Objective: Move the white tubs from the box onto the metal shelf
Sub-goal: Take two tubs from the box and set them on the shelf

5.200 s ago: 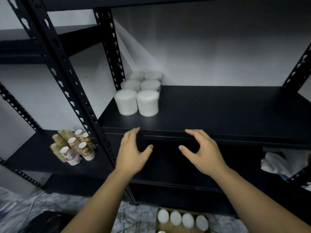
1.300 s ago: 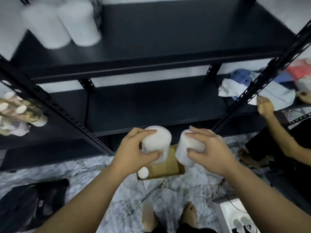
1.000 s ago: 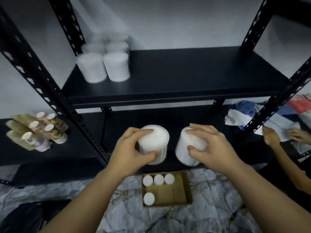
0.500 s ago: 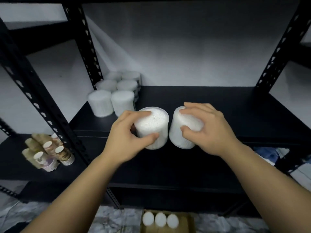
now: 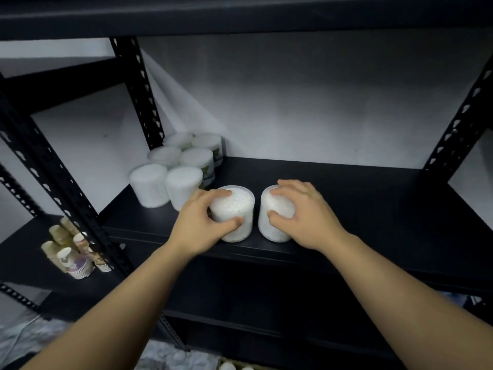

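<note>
Two white tubs are seen upright near the front edge of the black metal shelf (image 5: 373,198), side by side and just apart: the left tub (image 5: 236,213) and the right tub (image 5: 274,217). Six more white tubs (image 5: 176,174) are grouped in two rows at the shelf's left rear corner. The box (image 5: 237,365) is glimpsed below.

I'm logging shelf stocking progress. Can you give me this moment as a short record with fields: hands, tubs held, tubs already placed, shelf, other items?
left hand: grips the left tub near the shelf's front edge
right hand: grips the right tub beside it
tubs already placed: six stocked tubs in two rows at the back left
shelf: black metal shelf, right part bare
other items: paper cups lying on a lower shelf at left
box: only its edge shows at the bottom
</note>
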`<state>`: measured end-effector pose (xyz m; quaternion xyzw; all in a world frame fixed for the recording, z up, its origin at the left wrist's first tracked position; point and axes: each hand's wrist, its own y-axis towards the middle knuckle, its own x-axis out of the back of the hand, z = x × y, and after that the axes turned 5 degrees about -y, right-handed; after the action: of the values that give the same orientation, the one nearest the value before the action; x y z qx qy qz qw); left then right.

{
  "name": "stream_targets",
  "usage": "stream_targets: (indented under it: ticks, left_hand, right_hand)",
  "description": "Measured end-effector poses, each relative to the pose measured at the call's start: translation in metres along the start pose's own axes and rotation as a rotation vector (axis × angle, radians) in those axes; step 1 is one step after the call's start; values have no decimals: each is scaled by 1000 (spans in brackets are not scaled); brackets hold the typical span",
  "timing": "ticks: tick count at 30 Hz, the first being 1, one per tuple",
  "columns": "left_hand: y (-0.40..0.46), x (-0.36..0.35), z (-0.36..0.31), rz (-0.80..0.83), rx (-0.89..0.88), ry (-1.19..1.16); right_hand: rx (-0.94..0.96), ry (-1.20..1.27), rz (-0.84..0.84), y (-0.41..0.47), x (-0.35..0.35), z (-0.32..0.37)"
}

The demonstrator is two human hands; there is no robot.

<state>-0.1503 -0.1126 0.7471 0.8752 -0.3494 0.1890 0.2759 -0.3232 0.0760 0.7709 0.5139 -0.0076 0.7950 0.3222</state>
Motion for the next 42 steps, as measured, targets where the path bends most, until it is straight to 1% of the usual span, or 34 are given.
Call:
stream_targets:
  ticks: [6, 8, 12, 14, 17, 21, 27, 31, 36, 40, 42]
  left_hand:
    - [5, -4, 9, 18, -32, 9]
    - [9, -1, 9, 62, -47, 52]
    - [19, 10, 5, 190, -90, 218]
    - [24, 17, 1, 208, -153, 284]
    - [30, 26, -8, 210, -305, 309]
    - [31, 32, -16, 280, -433, 346]
    - [23, 30, -13, 327, -455, 405]
    - [22, 27, -7, 296, -454, 385]
    - [25, 24, -4, 277, -448, 359]
    - [32, 21, -4, 271, -457, 370]
    - [40, 19, -4, 265, -432, 388]
  right_hand:
    - [-15, -24, -33, 4, -12, -3]
    - [-33, -10, -41, 4, -13, -2]
    - [-40, -22, -19, 5, -11, 1]
    - [-33, -45, -9, 4, -7, 2]
    - [-13, -71, -46, -3, 4, 5]
    - [23, -130, -67, -18, 15, 5]
    - [48, -207, -71, -35, 18, 0]
    - [57, -209, -87, -38, 13, -6]
    - [48, -203, -154, -34, 5, -7]
    - [49, -186, -173, -26, 0, -8]
    - [52, -183, -181, -18, -3, -10]
